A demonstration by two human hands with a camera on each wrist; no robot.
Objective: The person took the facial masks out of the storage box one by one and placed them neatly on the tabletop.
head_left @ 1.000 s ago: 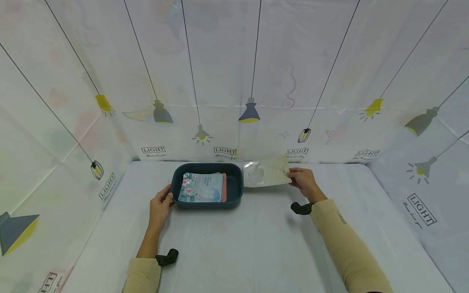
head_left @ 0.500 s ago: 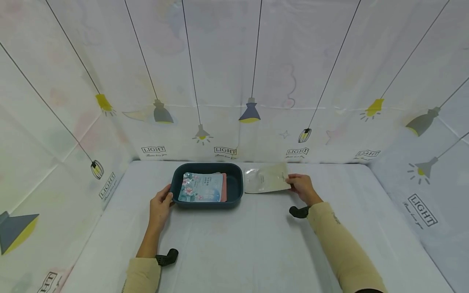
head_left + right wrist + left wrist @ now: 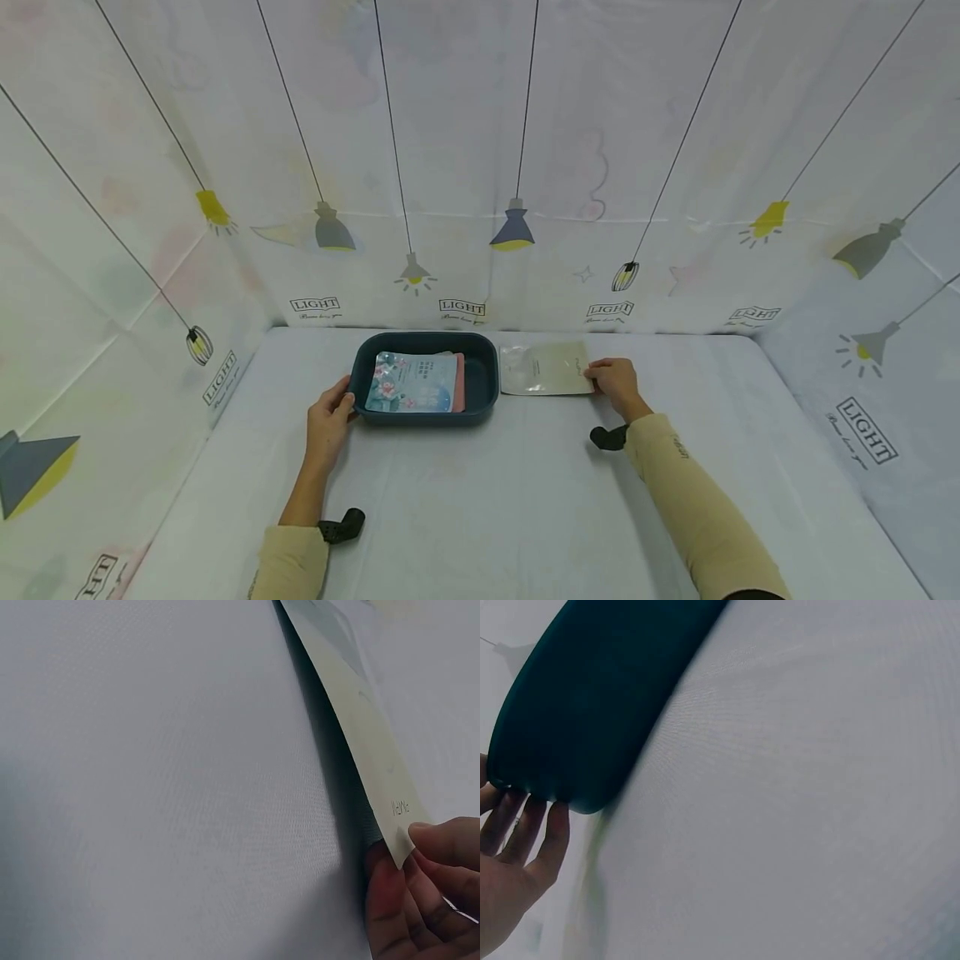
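Observation:
A dark teal tray [image 3: 423, 420] sits near the back of the table. Inside it lies a light-blue flowered packet [image 3: 408, 383], with the edge of a pink packet [image 3: 459, 385] showing beneath. My left hand [image 3: 328, 425] holds the tray's left end; in the left wrist view several fingertips [image 3: 557, 808] meet its end wall. To the right of the tray is a flat beige packet [image 3: 551, 369] with a see-through left part. My right hand [image 3: 618, 383] pinches its right edge between thumb and fingers. That held corner is raised over the cloth in the right wrist view.
White cloth covers the table [image 3: 480, 517]. A pale curtain [image 3: 450, 167] printed with hanging lamps rises behind the tray and along both sides. Each wrist carries a black camera mount [image 3: 342, 527].
My right hand has brought the beige packet down and slightly toward me, from tilted up at the back to nearly flat beside the tray. My left hand and the tray stay put.

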